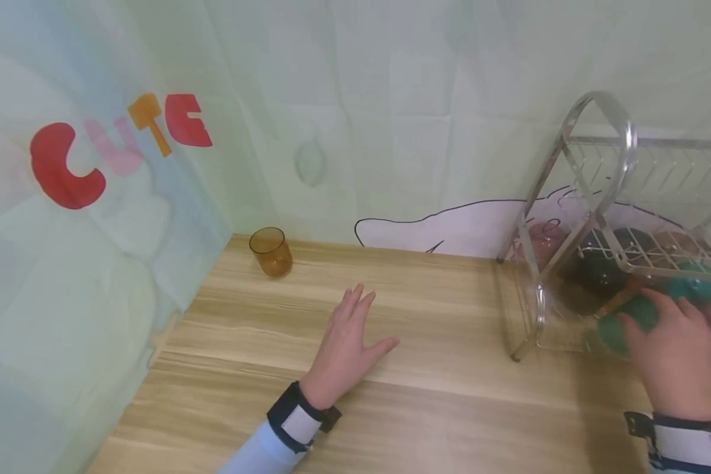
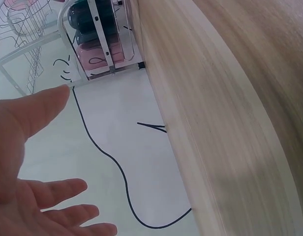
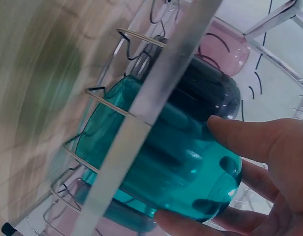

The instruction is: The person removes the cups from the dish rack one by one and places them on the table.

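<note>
My right hand reaches to the lower tier of the metal rack, thumb and fingers curled round a teal cup. In the right wrist view the teal cup lies on its side behind a rack bar, with the fingers of my right hand at its base end. A dark cup lies beside it. My left hand is held over the wooden table with fingers spread, holding nothing; the left wrist view shows its thumb and fingers apart.
An amber cup stands at the table's back left corner. Pink, dark and teal cups crowd the rack's lower tier, with a wire upper tier above them. Behind the table hangs a pale printed cloth with coloured letters at the left.
</note>
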Available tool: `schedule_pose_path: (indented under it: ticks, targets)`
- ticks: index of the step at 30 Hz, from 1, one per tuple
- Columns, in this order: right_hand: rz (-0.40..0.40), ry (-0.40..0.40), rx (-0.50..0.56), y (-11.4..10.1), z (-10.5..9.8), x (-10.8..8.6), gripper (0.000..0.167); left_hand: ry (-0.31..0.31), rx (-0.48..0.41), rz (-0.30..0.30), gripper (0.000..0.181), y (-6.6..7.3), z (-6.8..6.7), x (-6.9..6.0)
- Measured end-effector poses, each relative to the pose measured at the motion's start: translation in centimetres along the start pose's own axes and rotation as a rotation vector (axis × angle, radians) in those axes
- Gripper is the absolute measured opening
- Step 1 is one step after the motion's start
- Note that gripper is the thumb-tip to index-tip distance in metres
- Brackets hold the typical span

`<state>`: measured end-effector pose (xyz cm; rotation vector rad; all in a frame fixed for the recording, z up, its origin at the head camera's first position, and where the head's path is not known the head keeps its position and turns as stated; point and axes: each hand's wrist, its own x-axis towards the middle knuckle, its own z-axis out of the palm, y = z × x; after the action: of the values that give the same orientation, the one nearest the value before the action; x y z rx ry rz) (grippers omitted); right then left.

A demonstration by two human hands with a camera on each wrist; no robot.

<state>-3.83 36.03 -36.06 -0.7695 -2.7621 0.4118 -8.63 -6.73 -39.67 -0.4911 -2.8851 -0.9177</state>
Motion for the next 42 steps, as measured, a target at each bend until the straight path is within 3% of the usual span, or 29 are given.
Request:
schedule_pose_path:
  ticks: [12, 21, 25, 29, 36, 42]
  targets:
    - [-0.019, 0.126, 0.072, -1.7, -1.9, -1.9, 0.063, 0.006, -0.007, -0.014, 0.084, 0.1, 0.0, 0.3]
    - [-0.108, 0.275, 0.181, -3.8, -3.7, -4.5, 0.062, 0.016, -0.02, -0.028, 0.084, 0.3, -0.4, 0.5]
    - [-0.167, 0.328, 0.267, -5.0, -4.3, -5.7, 0.06, 0.015, -0.084, -0.039, 0.085, 0.4, -0.7, 0.7]
    - [-0.171, 0.293, 0.344, -6.2, -4.5, -6.7, 0.061, 0.012, -0.187, -0.085, 0.084, 0.5, -0.8, 1.0]
    - [-0.024, 0.071, 0.434, -8.2, -4.3, -7.5, 0.071, 0.036, -0.318, -0.137, 0.082, 0.5, -0.6, 1.4]
    - [-0.099, -0.01, 0.55, -10.6, -3.0, -8.5, 0.071, 0.006, -0.371, -0.131, 0.083, 1.6, 0.1, 1.1]
